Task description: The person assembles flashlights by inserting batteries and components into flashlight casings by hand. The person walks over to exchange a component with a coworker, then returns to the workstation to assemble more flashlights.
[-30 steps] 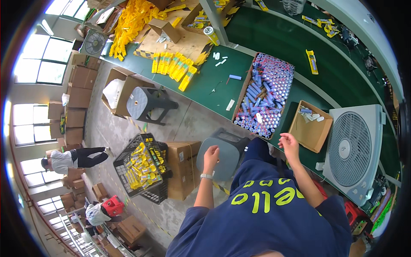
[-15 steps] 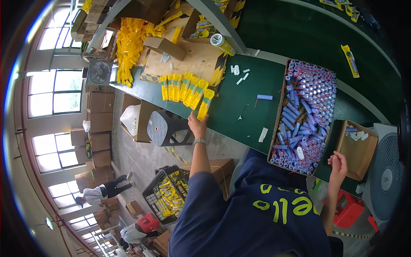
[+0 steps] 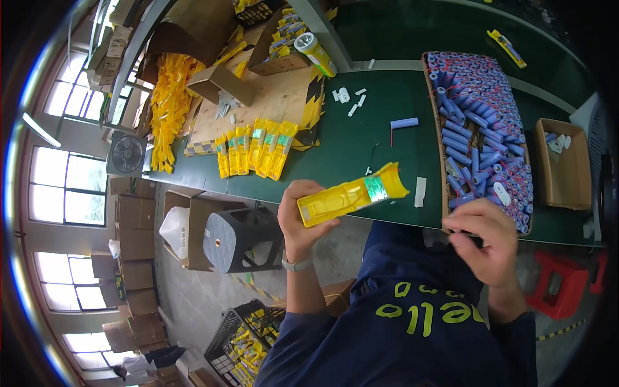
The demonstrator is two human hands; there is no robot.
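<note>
My left hand (image 3: 302, 216) is closed around the lower end of a yellow plastic casing (image 3: 345, 195). The casing is tilted in front of the bench edge, with a green board near its far end. Beside the near corner of the battery box, my right hand (image 3: 487, 242) has bent fingers with the thumb apart from them; I see nothing held. The cardboard box (image 3: 445, 193) is full of blue-purple cylindrical batteries (image 3: 493, 138), upright at the back and loose in front. Several similar yellow casings (image 3: 258, 147) lie in a row on the bench, left of my hands.
A single battery (image 3: 404, 123) and white plastic pieces (image 3: 343, 95) lie on the green bench (image 3: 380, 84). A yellow-white canister (image 3: 316, 55) stands behind. A small carton (image 3: 564, 184) is at right. A grey stool (image 3: 222, 242) and black crate (image 3: 222, 335) stand on the floor.
My left hand has lifted the nearest yellow casing off the row and brought it right, toward my body. The right hand has moved left to the near corner of the battery box.
</note>
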